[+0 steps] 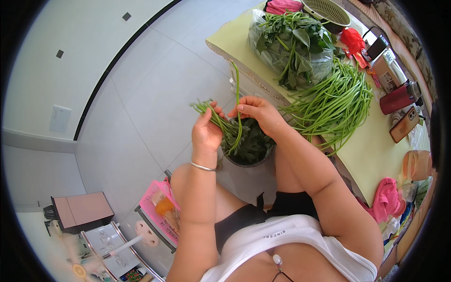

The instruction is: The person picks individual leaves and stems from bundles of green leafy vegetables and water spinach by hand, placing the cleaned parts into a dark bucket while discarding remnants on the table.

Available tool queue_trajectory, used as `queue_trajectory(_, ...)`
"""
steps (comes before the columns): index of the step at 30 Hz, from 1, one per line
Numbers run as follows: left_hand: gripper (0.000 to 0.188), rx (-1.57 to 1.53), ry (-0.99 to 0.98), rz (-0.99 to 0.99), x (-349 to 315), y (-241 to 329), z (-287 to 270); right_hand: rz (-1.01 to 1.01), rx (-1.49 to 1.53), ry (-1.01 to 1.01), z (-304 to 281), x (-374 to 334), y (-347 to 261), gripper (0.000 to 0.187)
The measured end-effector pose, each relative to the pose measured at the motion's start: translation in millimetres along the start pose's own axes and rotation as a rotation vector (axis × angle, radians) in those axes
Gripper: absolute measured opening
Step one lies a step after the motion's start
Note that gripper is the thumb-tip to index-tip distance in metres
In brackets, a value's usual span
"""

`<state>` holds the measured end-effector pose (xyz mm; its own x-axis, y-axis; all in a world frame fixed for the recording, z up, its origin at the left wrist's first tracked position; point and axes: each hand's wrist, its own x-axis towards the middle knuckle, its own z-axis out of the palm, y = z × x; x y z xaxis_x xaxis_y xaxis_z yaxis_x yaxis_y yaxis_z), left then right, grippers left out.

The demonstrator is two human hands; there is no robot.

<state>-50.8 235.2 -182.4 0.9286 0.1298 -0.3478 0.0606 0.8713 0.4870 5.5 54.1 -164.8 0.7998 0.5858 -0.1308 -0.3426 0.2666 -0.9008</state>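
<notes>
My left hand [206, 134] is closed around a bunch of thin green stems [205, 107], their ends sticking out past the fingers. Between the thumb and fingers of my right hand [259, 113] is one long green stem [237, 82], upright and slightly curved. Both hands are close together above a dark round container [250, 165] between my knees, with dark green leaves [253, 143] in it. To the right, a large pile of stripped green stems [338, 103] lies on the table. Behind it stands a clear plastic bag [259, 40] of leafy stems [300, 42].
The pale green table [361, 169] also carries a colander [329, 14], a dark red flask [399, 97], a phone [405, 125] and pink cloth [387, 199]. At my left are a pink basket [152, 195] on a cart and a pinkish box [83, 209].
</notes>
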Motion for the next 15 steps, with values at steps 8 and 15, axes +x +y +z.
queue_trajectory(8, 0.022, -0.072, -0.079, 0.138, -15.9, 49.2, -4.7, 0.055, -0.230, 0.154, 0.6, 0.1, -8.5, 0.009)
queue_trajectory(15, 0.009, -0.115, -0.154, 0.373, -32.8, 102.5, -20.0, -0.137, -0.828, 0.337, -2.5, 3.9, 11.0, 0.014)
